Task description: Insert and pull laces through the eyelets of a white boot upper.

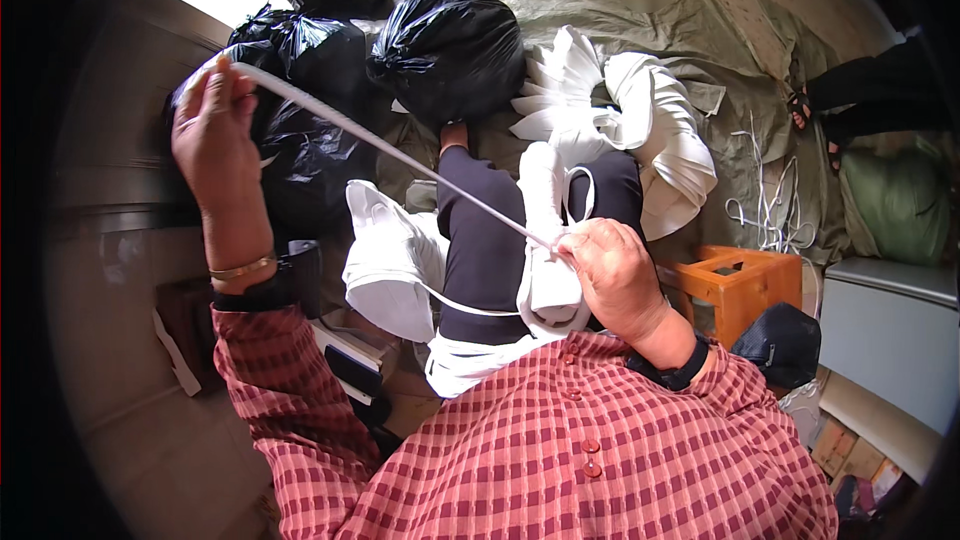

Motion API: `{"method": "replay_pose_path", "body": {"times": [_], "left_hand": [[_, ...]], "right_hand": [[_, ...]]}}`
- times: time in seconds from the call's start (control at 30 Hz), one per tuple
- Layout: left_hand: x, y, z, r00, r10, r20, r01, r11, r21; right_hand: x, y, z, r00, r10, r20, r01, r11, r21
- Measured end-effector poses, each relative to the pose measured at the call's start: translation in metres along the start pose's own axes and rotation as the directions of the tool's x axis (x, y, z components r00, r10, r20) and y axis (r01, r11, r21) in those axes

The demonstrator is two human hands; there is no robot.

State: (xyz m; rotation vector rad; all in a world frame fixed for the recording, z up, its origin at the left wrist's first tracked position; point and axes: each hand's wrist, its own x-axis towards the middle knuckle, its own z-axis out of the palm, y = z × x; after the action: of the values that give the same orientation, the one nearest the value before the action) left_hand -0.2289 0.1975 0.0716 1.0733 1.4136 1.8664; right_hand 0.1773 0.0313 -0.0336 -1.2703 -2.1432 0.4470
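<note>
A flat white lace runs taut on a slant between my two hands. My left hand, raised at the upper left, pinches its far end between thumb and fingertips. Over my lap, my right hand is closed on the lace's other end, beside a white shoe upper. That upper lies lengthwise on my thighs, and a loose white loop stands out from its far part. Another cord crosses my left thigh toward more white shoe pieces left of my knee. My right fingers partly hide the lace where it meets the upper.
Fanned stacks of white pieces lie on the green ground sheet beyond my knees. Several full black bags stand ahead and left. On the right are loose white cords, a wooden stool and another person's dark-clothed leg.
</note>
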Motion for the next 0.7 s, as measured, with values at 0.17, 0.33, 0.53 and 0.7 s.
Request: {"method": "replay_pose_path", "body": {"times": [0.17,0.33,0.53,0.7], "left_hand": [[-0.109,-0.026,0.036,0.938,-0.021,0.345,-0.024,0.992,0.125],[-0.259,-0.036,0.057,0.717,-0.171,0.675,-0.173,0.895,0.411],[-0.298,-0.049,0.063,0.736,-0.207,0.645,-0.162,0.870,0.465],[-0.289,-0.051,0.070,0.689,-0.143,0.710,-0.291,0.844,0.451]], "right_hand": [[0.002,-0.006,-0.004,1.000,0.004,0.007,-0.004,1.000,0.012],[-0.001,0.000,0.003,1.000,0.000,-0.015,0.002,0.995,0.104],[0.001,0.006,0.006,0.980,0.192,0.055,-0.199,0.944,0.264],[0.001,-0.004,-0.001,0.980,0.189,0.069,-0.201,0.942,0.269]]}}
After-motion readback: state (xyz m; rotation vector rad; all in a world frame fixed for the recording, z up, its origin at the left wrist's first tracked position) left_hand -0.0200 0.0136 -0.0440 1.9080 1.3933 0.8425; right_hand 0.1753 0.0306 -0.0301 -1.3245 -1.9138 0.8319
